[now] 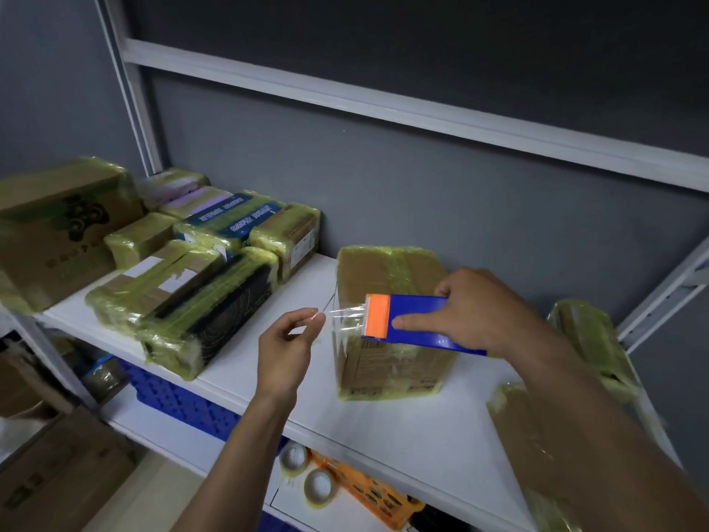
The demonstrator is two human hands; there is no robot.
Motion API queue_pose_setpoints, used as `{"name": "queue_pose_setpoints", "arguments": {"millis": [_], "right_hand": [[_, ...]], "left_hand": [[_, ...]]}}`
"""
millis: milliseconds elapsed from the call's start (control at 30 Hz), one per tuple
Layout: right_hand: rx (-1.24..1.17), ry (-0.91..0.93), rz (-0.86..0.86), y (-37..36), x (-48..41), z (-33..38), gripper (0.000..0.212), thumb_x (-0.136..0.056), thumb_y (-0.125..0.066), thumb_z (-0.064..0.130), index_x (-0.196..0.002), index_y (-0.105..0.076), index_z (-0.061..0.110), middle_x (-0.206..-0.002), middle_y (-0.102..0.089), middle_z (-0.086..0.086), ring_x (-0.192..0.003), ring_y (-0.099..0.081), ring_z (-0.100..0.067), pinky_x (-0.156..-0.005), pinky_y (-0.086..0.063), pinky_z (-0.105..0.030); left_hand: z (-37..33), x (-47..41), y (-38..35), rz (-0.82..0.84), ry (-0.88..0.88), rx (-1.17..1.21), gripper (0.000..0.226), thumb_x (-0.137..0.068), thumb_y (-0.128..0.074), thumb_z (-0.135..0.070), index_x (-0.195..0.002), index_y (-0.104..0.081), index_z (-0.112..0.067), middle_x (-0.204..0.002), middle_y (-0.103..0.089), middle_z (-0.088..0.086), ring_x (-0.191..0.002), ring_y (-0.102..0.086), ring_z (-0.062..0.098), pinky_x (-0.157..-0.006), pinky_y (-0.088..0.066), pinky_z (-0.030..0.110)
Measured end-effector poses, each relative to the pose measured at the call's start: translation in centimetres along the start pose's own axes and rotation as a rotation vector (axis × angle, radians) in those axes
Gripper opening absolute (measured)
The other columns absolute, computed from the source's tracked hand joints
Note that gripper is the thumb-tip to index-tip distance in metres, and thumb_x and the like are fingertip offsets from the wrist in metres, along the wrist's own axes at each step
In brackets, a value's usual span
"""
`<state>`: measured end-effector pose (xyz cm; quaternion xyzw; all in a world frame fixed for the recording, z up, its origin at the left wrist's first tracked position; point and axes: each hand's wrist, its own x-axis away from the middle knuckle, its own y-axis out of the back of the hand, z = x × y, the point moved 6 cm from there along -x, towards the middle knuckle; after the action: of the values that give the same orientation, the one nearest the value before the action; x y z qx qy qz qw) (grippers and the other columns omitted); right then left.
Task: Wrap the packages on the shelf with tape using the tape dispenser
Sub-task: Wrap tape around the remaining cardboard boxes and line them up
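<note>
Dim, even light; wide-angle bending at edges, slight blur throughout.

shelf (pixel 383 428): package (pixel 391 324) centre | wrapped packages (pixel 184 263) left | tape rolls (pixel 307 474) below, on lower shelf

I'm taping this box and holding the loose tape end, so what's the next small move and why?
Probably press the tape end onto the near side of the box. The left hand pinches it just off the box's edge while the right hand holds the tape dispenser against the box, so the strip isn't stuck yet.
</note>
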<state>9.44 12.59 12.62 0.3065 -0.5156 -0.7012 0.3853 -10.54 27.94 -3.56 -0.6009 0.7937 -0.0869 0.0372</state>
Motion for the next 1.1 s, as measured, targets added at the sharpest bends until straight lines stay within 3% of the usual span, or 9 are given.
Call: {"name": "queue_pose_setpoints", "arguments": {"millis": [133, 367, 467, 567, 700, 800, 867, 1000, 1100], "right_hand": [[0.071, -0.028, 0.05, -0.3, -0.8, 0.7, 0.082, -0.041, -0.074, 0.094, -0.062, -0.053, 0.017, -0.055, -0.046, -0.002, -0.053, -0.047, -0.02, -0.054, -0.033, -0.032], [0.138, -0.068, 0.084, -1.0, -1.9, 1.2, 0.091, -0.025, -0.061, 0.1, -0.056, -0.052, 0.016, -0.052, -0.048, -0.001, -0.051, -0.049, -0.02, -0.05, -0.033, -0.03], [0.152, -0.091, 0.094, -1.2, -2.5, 1.1, 0.092, -0.023, -0.06, 0.1, -0.056, -0.053, 0.015, -0.052, -0.051, 0.0, -0.05, -0.05, -0.019, -0.048, -0.033, -0.028], [0.167, -0.11, 0.098, -1.3, -3.0, 0.9, 0.09, -0.022, -0.06, 0.1, -0.055, -0.052, 0.017, -0.051, -0.05, 0.001, -0.048, -0.049, -0.018, -0.046, -0.031, -0.027], [0.159, -0.124, 0.09, -1.5, -3.3, 0.5, 0.091, -0.02, -0.06, 0.101, -0.055, -0.048, 0.017, -0.049, -0.048, 0.002, -0.046, -0.046, -0.017, -0.046, -0.029, -0.026], [0.154, -0.124, 0.09, -1.6, -3.5, 0.2, 0.093, -0.018, -0.06, 0.101, -0.055, -0.049, 0.017, -0.05, -0.048, 0.002, -0.046, -0.047, -0.017, -0.046, -0.03, -0.027], [0.153, -0.122, 0.088, -1.5, -3.6, 0.1, 0.092, -0.018, -0.061, 0.101, -0.054, -0.049, 0.017, -0.049, -0.048, 0.002, -0.046, -0.046, -0.017, -0.046, -0.031, -0.027], [0.137, -0.132, 0.098, -1.5, -3.6, -0.3, 0.088, -0.025, -0.066, 0.098, -0.056, -0.047, 0.018, -0.049, -0.048, 0.002, -0.047, -0.048, -0.017, -0.047, -0.031, -0.027], [0.133, -0.144, 0.084, -1.5, -3.3, -1.0, 0.081, -0.041, -0.078, 0.092, -0.058, -0.049, 0.018, -0.051, -0.051, 0.002, -0.047, -0.051, -0.016, -0.047, -0.031, -0.025]], "left_hand": [[1.8, -0.9, -0.3, -0.026, 0.052, -0.013, 0.007, -0.083, -0.084, -0.033, -0.087, -0.079, -0.032, -0.093, -0.075, -0.021, -0.085, -0.065, -0.009, -0.073, -0.046, 0.023], [4.3, -1.1, -1.9, 0.009, 0.095, 0.007, 0.006, -0.085, -0.081, -0.027, -0.09, -0.079, -0.025, -0.091, -0.076, -0.017, -0.089, -0.068, -0.003, -0.076, -0.049, 0.019], [4.7, -1.3, -3.0, 0.02, 0.118, 0.01, 0.003, -0.087, -0.078, -0.026, -0.088, -0.079, -0.028, -0.091, -0.076, -0.017, -0.094, -0.069, 0.002, -0.076, -0.05, 0.022], [5.0, -1.5, -3.5, 0.022, 0.133, 0.031, 0.002, -0.087, -0.079, -0.03, -0.088, -0.079, -0.032, -0.096, -0.077, -0.016, -0.1, -0.07, 0.005, -0.09, -0.056, 0.03], [5.1, -1.8, -3.6, 0.023, 0.158, -0.13, 0.047, -0.083, -0.079, -0.05, -0.122, -0.073, -0.024, -0.125, -0.07, -0.01, -0.115, -0.067, 0.017, -0.103, -0.053, 0.044], [4.0, -1.3, -3.2, -0.052, -0.062, -0.135, 0.031, -0.086, -0.08, -0.037, -0.116, -0.073, -0.031, -0.118, -0.071, -0.016, -0.114, -0.066, 0.008, -0.095, -0.056, 0.027], [3.4, -0.5, -4.0, 0.022, -0.204, -0.06, 0.02, -0.094, -0.072, -0.025, -0.111, -0.074, -0.035, -0.109, -0.073, -0.022, -0.109, -0.067, -0.002, -0.09, -0.055, 0.016], [3.7, 0.7, -6.0, 0.19, -0.319, -0.17, 0.034, -0.107, -0.049, -0.026, -0.138, -0.063, -0.024, -0.127, -0.068, -0.02, -0.12, -0.06, -0.006, -0.092, -0.05, 0.011], [3.9, 0.8, -5.9, 0.228, -0.367, -0.259, 0.038, -0.108, -0.044, -0.034, -0.142, -0.059, -0.028, -0.126, -0.062, -0.033, -0.121, -0.055, -0.012, -0.088, -0.045, 0.003]]}}
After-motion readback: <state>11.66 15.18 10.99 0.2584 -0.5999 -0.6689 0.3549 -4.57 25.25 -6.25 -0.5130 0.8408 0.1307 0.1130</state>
